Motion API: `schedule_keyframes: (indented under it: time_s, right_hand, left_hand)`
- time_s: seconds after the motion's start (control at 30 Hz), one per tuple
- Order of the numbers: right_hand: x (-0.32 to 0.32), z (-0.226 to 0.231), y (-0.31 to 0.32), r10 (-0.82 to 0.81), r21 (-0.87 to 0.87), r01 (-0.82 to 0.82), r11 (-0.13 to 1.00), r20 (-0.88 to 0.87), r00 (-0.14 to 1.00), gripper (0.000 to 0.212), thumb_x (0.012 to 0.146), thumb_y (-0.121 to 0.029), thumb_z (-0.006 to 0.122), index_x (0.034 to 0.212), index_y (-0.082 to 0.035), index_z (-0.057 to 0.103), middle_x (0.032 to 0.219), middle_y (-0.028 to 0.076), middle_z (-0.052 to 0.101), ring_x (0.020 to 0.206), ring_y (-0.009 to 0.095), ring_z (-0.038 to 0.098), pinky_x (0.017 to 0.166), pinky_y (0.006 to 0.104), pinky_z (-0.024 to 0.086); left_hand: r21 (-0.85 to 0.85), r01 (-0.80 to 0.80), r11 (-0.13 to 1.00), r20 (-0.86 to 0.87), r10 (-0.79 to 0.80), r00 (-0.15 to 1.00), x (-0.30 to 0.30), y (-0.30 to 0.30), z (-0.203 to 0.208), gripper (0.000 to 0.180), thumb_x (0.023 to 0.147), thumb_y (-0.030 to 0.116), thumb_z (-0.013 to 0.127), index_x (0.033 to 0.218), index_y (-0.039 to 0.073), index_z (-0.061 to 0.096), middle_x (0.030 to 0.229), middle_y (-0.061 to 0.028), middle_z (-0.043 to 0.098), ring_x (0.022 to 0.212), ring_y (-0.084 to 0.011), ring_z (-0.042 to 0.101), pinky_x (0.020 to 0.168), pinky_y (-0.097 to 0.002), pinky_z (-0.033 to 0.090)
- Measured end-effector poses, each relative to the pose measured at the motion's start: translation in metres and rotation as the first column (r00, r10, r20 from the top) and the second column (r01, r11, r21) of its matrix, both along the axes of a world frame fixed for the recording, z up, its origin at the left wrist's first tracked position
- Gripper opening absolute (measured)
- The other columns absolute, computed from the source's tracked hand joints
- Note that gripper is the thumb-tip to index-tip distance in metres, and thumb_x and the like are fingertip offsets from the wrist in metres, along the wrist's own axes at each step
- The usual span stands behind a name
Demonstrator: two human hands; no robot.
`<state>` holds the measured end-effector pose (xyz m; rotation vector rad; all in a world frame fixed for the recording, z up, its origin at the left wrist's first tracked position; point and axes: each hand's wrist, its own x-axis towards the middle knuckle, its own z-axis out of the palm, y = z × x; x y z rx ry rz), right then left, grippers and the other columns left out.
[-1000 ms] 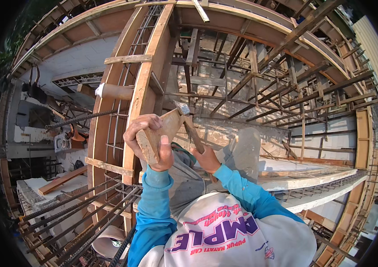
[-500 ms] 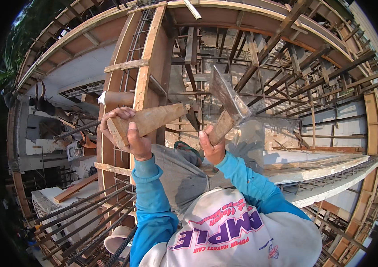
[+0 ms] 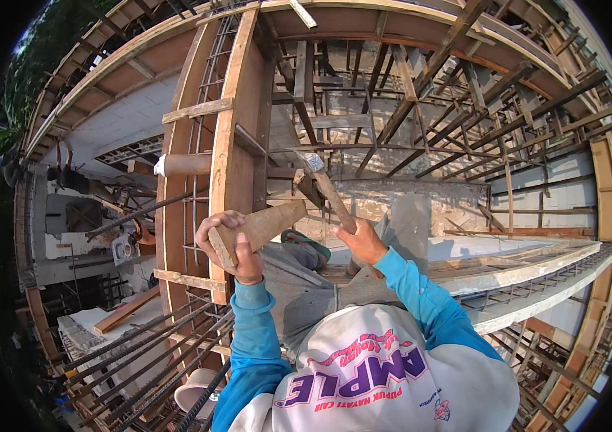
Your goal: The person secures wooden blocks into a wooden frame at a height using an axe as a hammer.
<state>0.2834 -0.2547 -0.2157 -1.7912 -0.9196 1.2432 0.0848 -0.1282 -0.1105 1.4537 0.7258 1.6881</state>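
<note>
My left hand (image 3: 230, 245) is closed around the wide end of a tapered wooden block (image 3: 270, 227), its thumb on the near side. The narrow end of the block points right and slightly away from me. In my right hand (image 3: 365, 243) is the wooden handle of a hatchet (image 3: 333, 193). Its metal head is raised beyond the block's narrow end, apart from it as far as I can see. The blade is turned nearly edge-on, so little of it shows.
Left of the block runs a wooden beam form (image 3: 223, 158) with steel bars inside and a pale pipe (image 3: 183, 165) across it. Loose rebar (image 3: 155, 345) lies at lower left near a bucket (image 3: 198, 392). Timber props (image 3: 457, 137) stand below at right. My sandalled foot (image 3: 309, 245) is lower.
The hatchet has swung left and turned, so its broad blade face no longer shows. My left hand and the wooden block have shifted right and slightly nearer.
</note>
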Motion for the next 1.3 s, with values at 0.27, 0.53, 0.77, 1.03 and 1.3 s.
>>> schedule_keyframes:
  time_s: [0.27,0.53,0.77,1.03,1.3]
  right_hand:
    - [0.008,-0.047,-0.031,-0.116,-0.036,0.12,0.992,0.104,0.988,0.028,0.086,-0.027,0.065,0.089,0.0,0.058,0.068,0.003,0.054,0.063,0.013,0.05,0.058,0.0331,0.042]
    - [-0.004,-0.04,-0.017,-0.016,-0.091,0.023,0.996,0.071,0.997,0.048,0.082,-0.038,0.065,0.102,0.006,0.06,0.086,0.026,0.064,0.083,0.039,0.063,0.076,0.0437,0.047]
    - [-0.019,-0.023,-0.02,0.139,-0.146,-0.113,0.983,0.187,0.972,0.05,0.086,-0.04,0.062,0.106,0.005,0.057,0.088,0.027,0.064,0.087,0.041,0.063,0.076,0.0466,0.047]
    - [-0.034,-0.038,-0.025,0.243,0.026,-0.249,0.968,0.136,0.96,0.044,0.087,-0.039,0.063,0.105,0.0,0.054,0.089,0.026,0.064,0.085,0.045,0.061,0.071,0.0478,0.047]
    - [-0.047,-0.029,-0.026,0.341,-0.095,-0.329,0.939,0.151,0.928,0.04,0.086,-0.036,0.063,0.102,-0.001,0.053,0.084,0.028,0.063,0.081,0.047,0.061,0.069,0.05,0.047]
  left_hand:
    - [0.268,-0.128,0.955,0.16,0.087,0.983,-0.03,0.013,0.12,0.045,0.072,0.013,0.061,0.114,0.01,0.043,0.089,-0.0071,0.044,0.082,-0.0198,0.048,0.078,-0.0381,0.046]
    - [0.376,-0.198,0.905,0.16,0.147,0.976,-0.057,0.042,0.148,0.048,0.072,0.011,0.058,0.118,0.009,0.043,0.09,-0.0086,0.046,0.085,-0.02,0.047,0.081,-0.0391,0.045]
    - [0.383,-0.197,0.902,0.153,0.148,0.977,-0.062,0.042,0.153,0.049,0.075,0.022,0.062,0.118,0.007,0.044,0.092,-0.0091,0.047,0.085,-0.0197,0.048,0.081,-0.0375,0.046]
    - [0.399,-0.236,0.886,0.175,0.179,0.968,-0.068,0.06,0.151,0.071,0.079,0.064,0.057,0.114,0.003,0.048,0.089,-0.009,0.049,0.082,-0.0197,0.052,0.076,-0.0344,0.047]
    - [0.372,-0.193,0.908,0.157,0.144,0.977,-0.078,0.067,0.155,0.078,0.08,0.074,0.046,0.113,0.003,0.048,0.089,-0.0095,0.049,0.082,-0.0195,0.05,0.075,-0.0349,0.045]
